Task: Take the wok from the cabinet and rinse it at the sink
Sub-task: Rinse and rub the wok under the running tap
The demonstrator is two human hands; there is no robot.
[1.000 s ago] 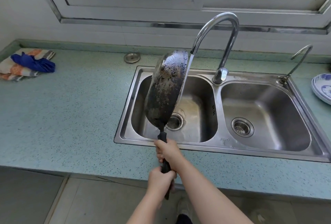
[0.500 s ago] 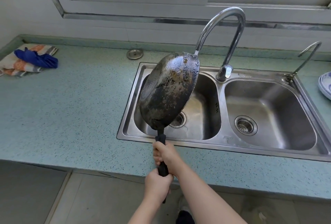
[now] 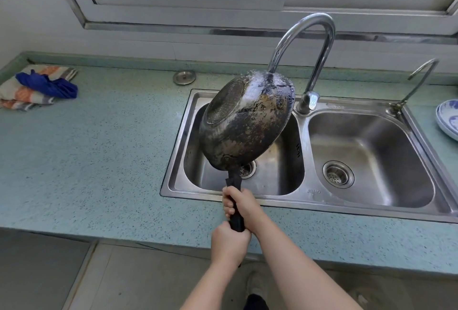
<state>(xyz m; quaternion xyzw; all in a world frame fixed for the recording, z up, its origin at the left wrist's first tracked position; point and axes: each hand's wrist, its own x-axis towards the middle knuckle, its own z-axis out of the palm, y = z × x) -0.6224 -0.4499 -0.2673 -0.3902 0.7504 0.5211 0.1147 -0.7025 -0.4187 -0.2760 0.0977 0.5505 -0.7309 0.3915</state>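
Both the right hand [image 3: 241, 204] and the left hand [image 3: 229, 241] are gripping the handle, holding the wok [image 3: 245, 124] tilted bottom-up under the tap [image 3: 306, 44] over the sink [image 3: 178, 161], so rinsing is looking well underway.

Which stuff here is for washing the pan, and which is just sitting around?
For the job: wok, big tap, left sink bowl, left hand, right hand.

Just lying about: cloths, sink plug, small tap, blue-patterned plates, right sink bowl.
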